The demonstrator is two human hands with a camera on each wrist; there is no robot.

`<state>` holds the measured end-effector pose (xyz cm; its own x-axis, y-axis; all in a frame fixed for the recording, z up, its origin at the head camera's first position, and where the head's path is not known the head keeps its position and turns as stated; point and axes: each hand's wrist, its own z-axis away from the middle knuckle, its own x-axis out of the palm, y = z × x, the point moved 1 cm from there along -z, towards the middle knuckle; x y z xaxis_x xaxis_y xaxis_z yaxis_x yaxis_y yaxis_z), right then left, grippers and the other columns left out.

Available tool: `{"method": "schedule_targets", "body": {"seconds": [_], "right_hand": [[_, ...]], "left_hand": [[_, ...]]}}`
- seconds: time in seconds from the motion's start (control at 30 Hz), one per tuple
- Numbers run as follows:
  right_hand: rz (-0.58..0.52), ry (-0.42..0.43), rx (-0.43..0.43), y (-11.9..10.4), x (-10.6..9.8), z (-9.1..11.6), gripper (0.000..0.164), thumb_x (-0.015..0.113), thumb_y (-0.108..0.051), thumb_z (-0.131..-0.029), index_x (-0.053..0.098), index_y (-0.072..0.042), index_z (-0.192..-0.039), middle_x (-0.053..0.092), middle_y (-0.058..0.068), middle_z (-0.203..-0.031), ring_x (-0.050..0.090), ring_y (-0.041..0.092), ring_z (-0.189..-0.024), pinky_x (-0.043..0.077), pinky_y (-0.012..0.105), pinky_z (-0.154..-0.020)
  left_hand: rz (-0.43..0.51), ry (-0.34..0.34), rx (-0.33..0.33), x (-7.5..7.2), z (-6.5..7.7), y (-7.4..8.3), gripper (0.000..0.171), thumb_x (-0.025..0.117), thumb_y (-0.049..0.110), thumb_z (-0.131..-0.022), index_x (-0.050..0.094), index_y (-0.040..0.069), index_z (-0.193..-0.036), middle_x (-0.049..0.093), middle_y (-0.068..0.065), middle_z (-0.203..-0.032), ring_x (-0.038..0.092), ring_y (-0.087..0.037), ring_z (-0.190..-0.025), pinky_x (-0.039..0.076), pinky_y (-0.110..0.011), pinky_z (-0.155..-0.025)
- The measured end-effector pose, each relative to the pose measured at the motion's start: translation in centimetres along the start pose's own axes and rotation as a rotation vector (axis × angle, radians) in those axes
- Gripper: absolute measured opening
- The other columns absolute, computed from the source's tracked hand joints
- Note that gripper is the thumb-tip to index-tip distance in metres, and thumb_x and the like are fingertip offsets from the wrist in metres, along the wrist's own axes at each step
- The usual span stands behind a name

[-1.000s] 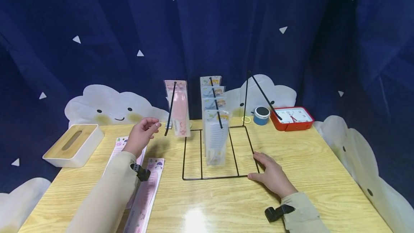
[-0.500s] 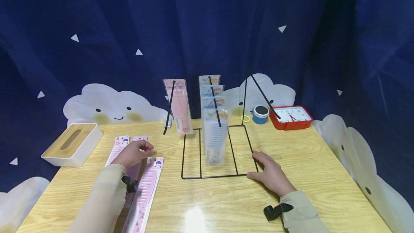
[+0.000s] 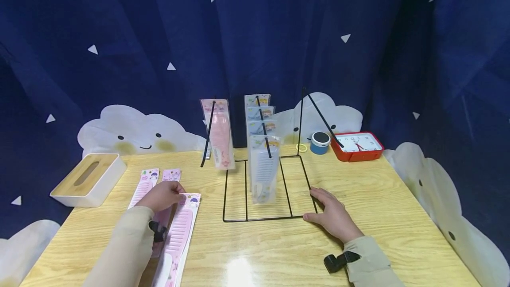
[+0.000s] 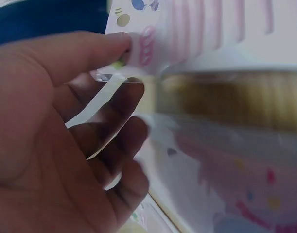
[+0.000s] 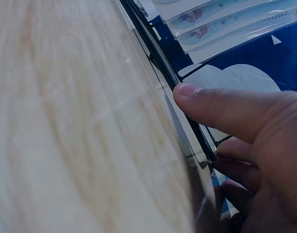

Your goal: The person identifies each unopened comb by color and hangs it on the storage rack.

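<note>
My left hand (image 3: 165,195) pinches the top corner of a packaged pink comb (image 3: 180,227) lying on the table. In the left wrist view the thumb lies on the printed card (image 4: 147,46), with the fingertips at its underside. Two more packaged pink combs lie beside it, one at the left (image 3: 145,185) and one partly under the hand (image 3: 171,175). My right hand (image 3: 334,217) grips the front right corner of a black wire display rack (image 3: 264,219). Another packaged pink comb (image 3: 221,132) hangs on its left hook. Several packaged blue combs (image 3: 264,167) hang on the middle hook.
The rack's right hook (image 3: 324,116) juts forward. Behind it stand a blue speaker (image 3: 319,144) and a red clock (image 3: 358,147). A yellow ring (image 3: 301,148) lies nearby. At the left is a tissue box (image 3: 89,180). A dark blue curtain (image 3: 255,34) hangs behind.
My left hand has come down and back from near the left hook to the pink combs, and now pinches one. The hanging pink comb has swung slightly. My right hand stays on the rack.
</note>
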<state>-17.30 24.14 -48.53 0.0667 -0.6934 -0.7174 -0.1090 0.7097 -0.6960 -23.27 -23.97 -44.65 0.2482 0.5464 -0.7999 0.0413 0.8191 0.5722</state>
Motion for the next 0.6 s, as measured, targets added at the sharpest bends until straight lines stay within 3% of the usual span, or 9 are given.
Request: {"method": "schedule_targets", "body": {"seconds": [0.3, 0.6], "right_hand": [[0.006, 0.000, -0.006, -0.2, -0.1, 0.0, 0.084, 0.084, -0.035, -0.081, 0.047, 0.000, -0.147, 0.039, 0.024, -0.155, 0.032, 0.046, -0.143, 0.027, 0.062, -0.112], [-0.001, -0.003, -0.001, 0.0, 0.2, -0.1, 0.084, 0.084, -0.034, -0.081, 0.047, 0.000, -0.148, 0.037, 0.025, -0.155, 0.031, 0.046, -0.143, 0.026, 0.063, -0.112]], "left_hand": [[0.454, 0.082, 0.060, -1.3, 2.6, 2.9, 0.024, 0.065, 0.016, -0.098, 0.060, -0.003, -0.112, 0.062, -0.005, -0.090, 0.054, -0.015, -0.080, 0.050, -0.030, -0.069], [0.614, 0.285, 0.133, -1.1, 6.1, 7.1, 0.024, 0.066, 0.013, -0.098, 0.060, -0.004, -0.114, 0.063, -0.001, -0.085, 0.055, -0.010, -0.074, 0.047, -0.025, -0.065]]}}
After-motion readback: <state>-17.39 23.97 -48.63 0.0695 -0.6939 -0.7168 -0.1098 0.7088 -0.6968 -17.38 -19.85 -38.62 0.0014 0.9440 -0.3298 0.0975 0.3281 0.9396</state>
